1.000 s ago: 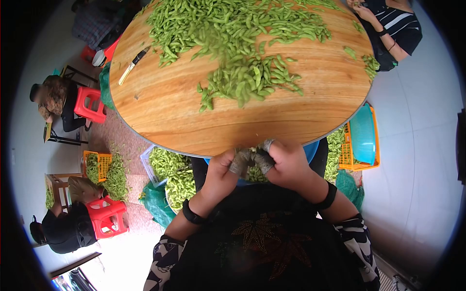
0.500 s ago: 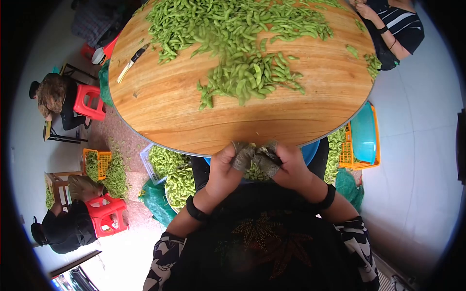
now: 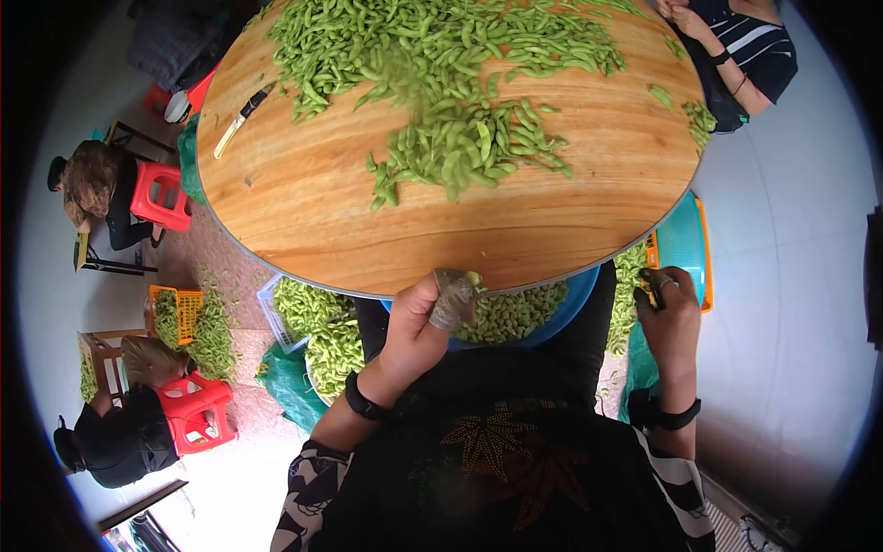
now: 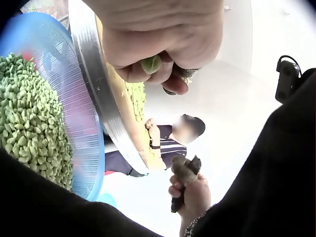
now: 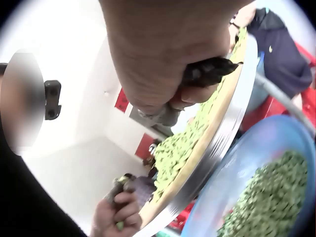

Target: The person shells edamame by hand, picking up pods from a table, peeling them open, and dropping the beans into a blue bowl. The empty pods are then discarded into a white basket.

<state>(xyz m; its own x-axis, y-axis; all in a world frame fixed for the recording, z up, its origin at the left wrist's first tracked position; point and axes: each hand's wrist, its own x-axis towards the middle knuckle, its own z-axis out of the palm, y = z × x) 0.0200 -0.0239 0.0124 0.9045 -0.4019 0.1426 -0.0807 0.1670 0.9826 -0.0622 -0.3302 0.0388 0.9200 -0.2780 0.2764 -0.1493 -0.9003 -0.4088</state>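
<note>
Grey wraps cover fingertips on both hands. At the table's near edge my left hand (image 3: pixel 414 322) keeps its fingers curled round a green pod (image 4: pixel 151 64); a green tip also shows by the thumb in the head view. Out to the right, my right hand (image 3: pixel 670 327) hangs with loosely curled fingers, thumb and forefinger apart, and no pod visible in it. Under the table edge, a blue basket (image 3: pixel 582 293) contains shelled green beans (image 3: pixel 515 315). Green pods (image 3: pixel 460 152) lie heaped on the round wooden table (image 3: pixel 303 216).
A knife (image 3: pixel 244 120) lies on the table's left. Pod-filled containers (image 3: pixel 265 299) flank the lap. At the right stand a teal basket (image 3: pixel 679 244) and an orange crate (image 3: pixel 706 262). Other people and red stools (image 3: pixel 161 195) are around the room.
My hands were together at the table edge; my right hand has moved away to the right, beside the teal basket. My left hand has stayed near the edge, and the blue basket's beans show more.
</note>
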